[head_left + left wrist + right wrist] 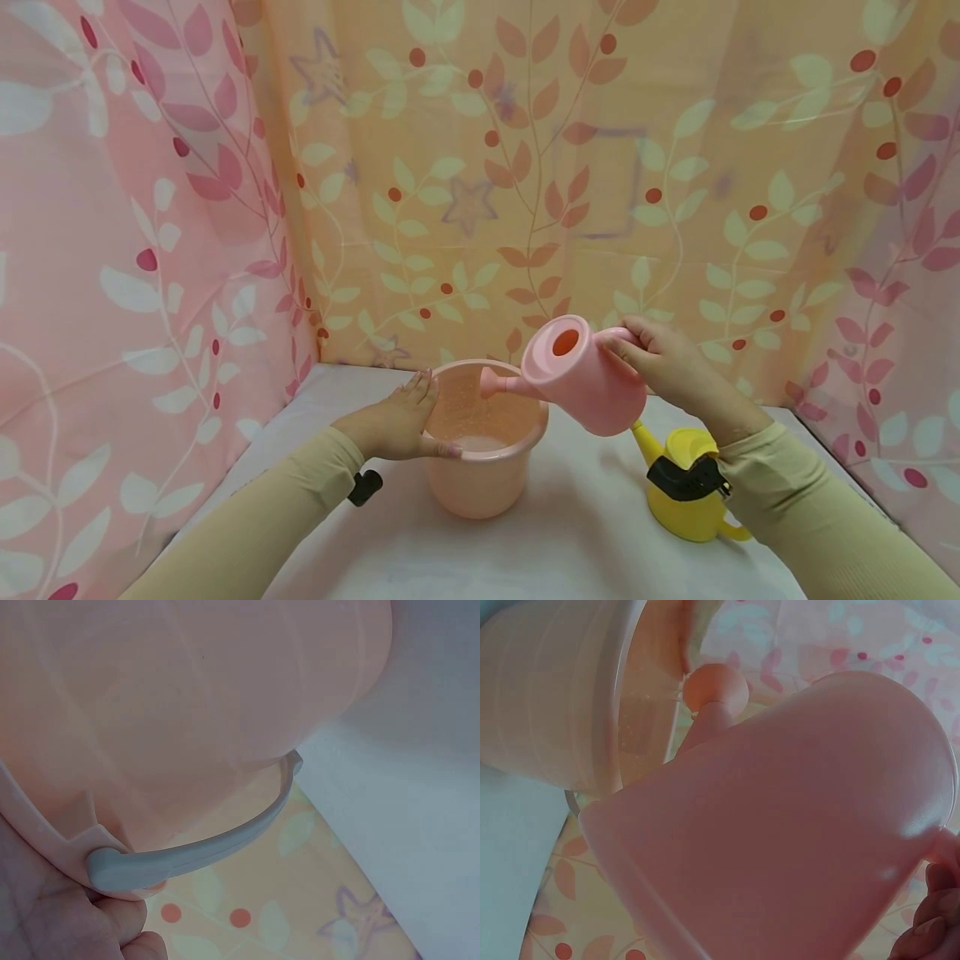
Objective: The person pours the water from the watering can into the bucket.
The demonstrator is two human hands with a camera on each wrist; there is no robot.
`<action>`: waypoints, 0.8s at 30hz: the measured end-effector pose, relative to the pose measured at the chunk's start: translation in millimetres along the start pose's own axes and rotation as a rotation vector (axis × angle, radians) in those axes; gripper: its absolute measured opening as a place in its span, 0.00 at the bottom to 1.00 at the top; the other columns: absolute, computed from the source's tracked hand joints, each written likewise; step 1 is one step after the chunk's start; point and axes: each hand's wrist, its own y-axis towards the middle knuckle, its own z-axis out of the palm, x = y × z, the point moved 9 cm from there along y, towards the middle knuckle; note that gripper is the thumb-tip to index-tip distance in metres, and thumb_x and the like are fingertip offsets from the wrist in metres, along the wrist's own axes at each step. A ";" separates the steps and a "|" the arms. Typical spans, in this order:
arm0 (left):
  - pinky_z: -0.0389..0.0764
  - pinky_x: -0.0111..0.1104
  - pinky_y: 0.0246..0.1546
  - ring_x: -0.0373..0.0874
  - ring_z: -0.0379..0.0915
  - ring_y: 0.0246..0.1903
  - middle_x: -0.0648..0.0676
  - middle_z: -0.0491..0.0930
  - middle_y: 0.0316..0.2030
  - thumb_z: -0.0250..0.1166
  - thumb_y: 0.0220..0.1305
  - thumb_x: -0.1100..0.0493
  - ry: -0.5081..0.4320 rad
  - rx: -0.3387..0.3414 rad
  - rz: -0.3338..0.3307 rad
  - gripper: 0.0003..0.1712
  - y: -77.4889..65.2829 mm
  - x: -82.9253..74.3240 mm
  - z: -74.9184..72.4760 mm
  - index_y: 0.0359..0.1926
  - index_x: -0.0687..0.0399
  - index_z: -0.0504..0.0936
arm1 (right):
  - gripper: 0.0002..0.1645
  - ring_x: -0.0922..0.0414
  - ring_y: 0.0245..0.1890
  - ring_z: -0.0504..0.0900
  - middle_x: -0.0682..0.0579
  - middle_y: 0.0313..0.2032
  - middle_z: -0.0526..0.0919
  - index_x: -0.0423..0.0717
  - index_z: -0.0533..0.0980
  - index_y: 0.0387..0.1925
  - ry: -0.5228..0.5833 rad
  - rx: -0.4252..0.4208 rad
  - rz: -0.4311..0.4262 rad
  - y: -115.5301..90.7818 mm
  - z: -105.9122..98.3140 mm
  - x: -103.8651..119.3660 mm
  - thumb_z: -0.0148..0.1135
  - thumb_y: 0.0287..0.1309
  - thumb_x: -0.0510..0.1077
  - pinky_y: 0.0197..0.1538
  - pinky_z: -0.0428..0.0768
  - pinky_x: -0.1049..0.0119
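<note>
A pale pink bucket (480,487) stands upright on the white table. On its left rim rests my left hand (393,421), the fingers straight and the thumb lying along the near rim. My right hand (667,362) grips the handle of a pink watering can (592,387), holding it tilted in the air. The can's spout points into the bucket, its round head inside the rim in the head view. Droplets show beside the sprinkler head (716,690) in the right wrist view. The bucket's grey handle (202,851) hangs on the far side.
A yellow watering can (682,508) stands on the table (555,558) under the right forearm, partly hidden by the black wrist strap. Leaf-patterned cloth walls (525,167) enclose the table at the back and both sides.
</note>
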 end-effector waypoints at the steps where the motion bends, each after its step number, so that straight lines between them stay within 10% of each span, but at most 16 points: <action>1: 0.45 0.45 0.60 0.54 0.30 0.64 0.65 0.37 0.64 0.40 0.35 0.17 0.000 -0.002 0.001 0.69 0.3 0.2 -0.1 0.64 0.68 0.42 | 0.19 0.50 0.26 0.69 0.45 0.21 0.69 0.45 0.67 0.29 0.001 -0.001 0.001 -0.1 0.0 0.1 0.51 0.54 0.58 0.24 0.72 0.63; 24: 0.46 0.46 0.59 0.54 0.31 0.63 0.66 0.37 0.64 0.42 0.36 0.18 -0.003 -0.008 0.008 0.68 -0.6 -1.6 -2.7 0.64 0.69 0.43 | 0.20 0.50 0.29 0.70 0.46 0.22 0.70 0.46 0.68 0.30 0.014 0.005 0.000 1.3 1.6 -2.8 0.51 0.54 0.59 0.26 0.74 0.64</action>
